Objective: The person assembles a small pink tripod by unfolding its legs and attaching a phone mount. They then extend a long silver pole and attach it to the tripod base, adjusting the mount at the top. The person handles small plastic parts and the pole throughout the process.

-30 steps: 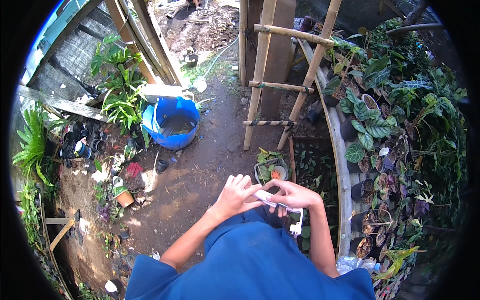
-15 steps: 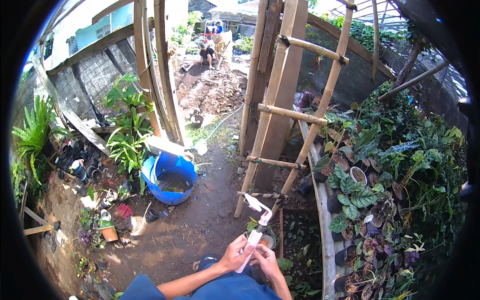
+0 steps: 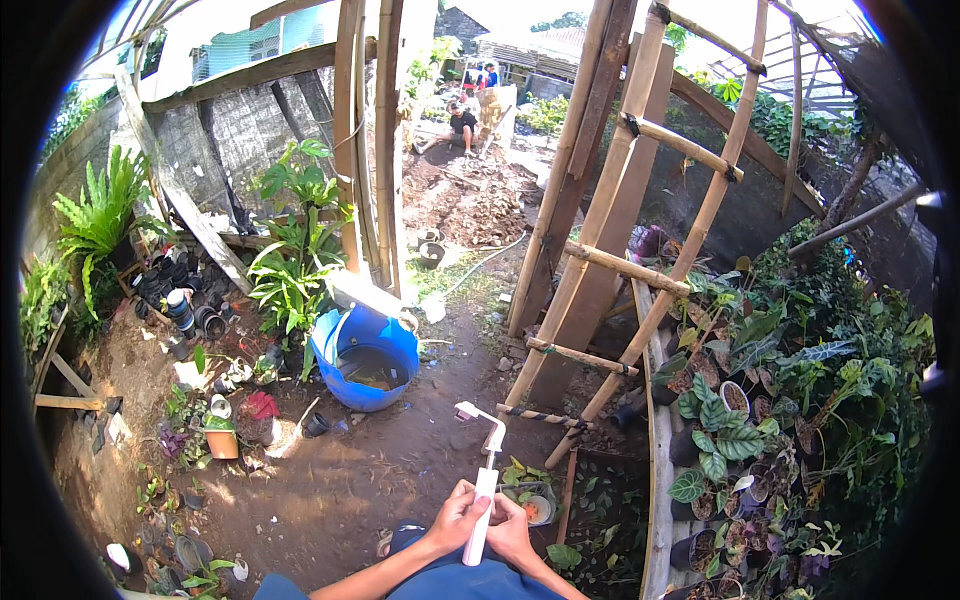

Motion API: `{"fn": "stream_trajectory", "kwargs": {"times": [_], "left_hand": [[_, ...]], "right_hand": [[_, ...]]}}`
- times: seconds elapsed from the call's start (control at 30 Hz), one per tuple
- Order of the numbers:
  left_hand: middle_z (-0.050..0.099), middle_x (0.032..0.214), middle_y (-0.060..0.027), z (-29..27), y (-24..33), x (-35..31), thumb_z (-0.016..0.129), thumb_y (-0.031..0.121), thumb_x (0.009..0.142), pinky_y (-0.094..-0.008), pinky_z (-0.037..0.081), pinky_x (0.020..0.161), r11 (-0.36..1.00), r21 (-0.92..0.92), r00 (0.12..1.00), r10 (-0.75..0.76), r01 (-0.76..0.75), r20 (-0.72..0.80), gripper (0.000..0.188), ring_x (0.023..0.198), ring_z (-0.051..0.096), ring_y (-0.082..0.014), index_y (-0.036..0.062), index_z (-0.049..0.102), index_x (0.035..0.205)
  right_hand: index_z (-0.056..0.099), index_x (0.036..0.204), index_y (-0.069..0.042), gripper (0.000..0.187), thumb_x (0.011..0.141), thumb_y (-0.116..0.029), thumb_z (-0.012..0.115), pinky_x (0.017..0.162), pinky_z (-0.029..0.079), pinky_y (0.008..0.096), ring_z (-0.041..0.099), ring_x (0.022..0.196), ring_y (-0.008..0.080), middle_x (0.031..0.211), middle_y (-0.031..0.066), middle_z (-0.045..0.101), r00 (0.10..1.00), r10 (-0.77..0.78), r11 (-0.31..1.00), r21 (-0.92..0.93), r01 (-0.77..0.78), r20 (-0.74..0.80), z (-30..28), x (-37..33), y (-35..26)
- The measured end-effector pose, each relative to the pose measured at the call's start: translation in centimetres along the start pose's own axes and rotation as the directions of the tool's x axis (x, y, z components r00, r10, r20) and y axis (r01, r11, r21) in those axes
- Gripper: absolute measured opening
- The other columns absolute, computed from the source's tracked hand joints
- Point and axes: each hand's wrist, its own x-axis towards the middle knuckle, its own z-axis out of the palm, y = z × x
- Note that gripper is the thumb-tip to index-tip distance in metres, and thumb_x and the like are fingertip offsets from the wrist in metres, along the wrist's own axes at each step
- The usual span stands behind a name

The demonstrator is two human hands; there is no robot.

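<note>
Close to my body, I hold a pale pink and white phone gimbal [image 3: 482, 505] with its handle nearly upright. My left hand [image 3: 456, 520] is closed around the left side of the handle, thumb lying along it. My right hand [image 3: 512, 532] grips the right side, its fingertips partly hidden behind the handle. Above a dark joint, the gimbal's bent arm [image 3: 494, 432] rises and reaches left to a small clamp head [image 3: 466, 410]. No phone sits in the clamp.
A broken blue tub [image 3: 366, 368] with murky water stands ahead on bare soil. A bamboo ladder [image 3: 640, 240] leans to the right, beside a bench of potted plants [image 3: 720, 430]. Small pots [image 3: 210, 322] litter the left. Beyond the opening, a person [image 3: 462, 127] crouches.
The gimbal has turned more upright, and its arm now points left. Both hands remain on the handle. My view has swung slightly left, so the surroundings sit farther right.
</note>
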Motion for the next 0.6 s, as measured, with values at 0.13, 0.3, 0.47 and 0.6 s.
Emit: {"fn": "stream_trajectory", "kwargs": {"times": [0.13,0.3,0.47,0.6], "left_hand": [[0.053,0.094,-0.0055,-1.4,0.0,-1.2,0.061,0.035,0.103,-0.0306,0.044,0.085,0.999,0.029,0.992,0.03,-0.027,-0.119,0.038,0.099,0.05,-0.0154,0.0002,0.07,0.09],[0.052,0.122,-0.0127,-2.9,0.4,-2.5,0.07,0.034,0.096,-0.036,0.045,0.096,0.995,0.093,0.984,0.043,-0.027,-0.173,0.037,0.113,0.051,-0.0211,-0.0026,0.072,0.102],[0.063,0.117,-0.0114,-3.6,1.9,-2.4,0.07,0.025,0.097,-0.0344,0.052,0.094,0.99,-0.134,0.974,-0.078,0.05,-0.213,0.034,0.111,0.064,-0.019,-0.0019,0.067,0.117],[0.07,0.09,-0.0054,-4.1,2.4,-1.6,0.066,0.02,0.1,-0.0295,0.057,0.072,0.971,-0.181,0.97,-0.186,0.157,-0.159,0.027,0.076,0.069,-0.0104,-0.0009,0.063,0.117]], "right_hand": [[0.069,0.098,0.001,0.021,0.084,-0.008,0.081,0.061,0.048,0.0212,0.058,0.073,0.002,0.079,-0.0029,0.067,0.996,-0.089,0.996,-0.031,0.09,0.032,1.7,0.2,-0.3],[0.07,0.091,0.001,0.014,0.084,-0.005,0.08,0.058,0.048,0.0217,0.062,0.068,0.0058,0.079,0.0009,0.064,0.953,-0.302,0.905,-0.309,0.292,0.015,2.6,-0.7,-0.9],[0.065,0.107,0.002,0.016,0.093,-0.002,0.072,0.063,0.058,0.0247,0.073,0.079,0.0131,0.093,0.0086,0.073,0.981,-0.108,0.985,-0.148,0.084,-0.159,1.6,0.6,-1.6],[0.061,0.115,0.004,0.023,0.095,-0.002,0.069,0.069,0.06,0.0259,0.074,0.085,0.0169,0.1,0.0149,0.074,0.979,-0.114,0.993,-0.053,0.106,-0.17,0.4,0.6,-3.4]]}}
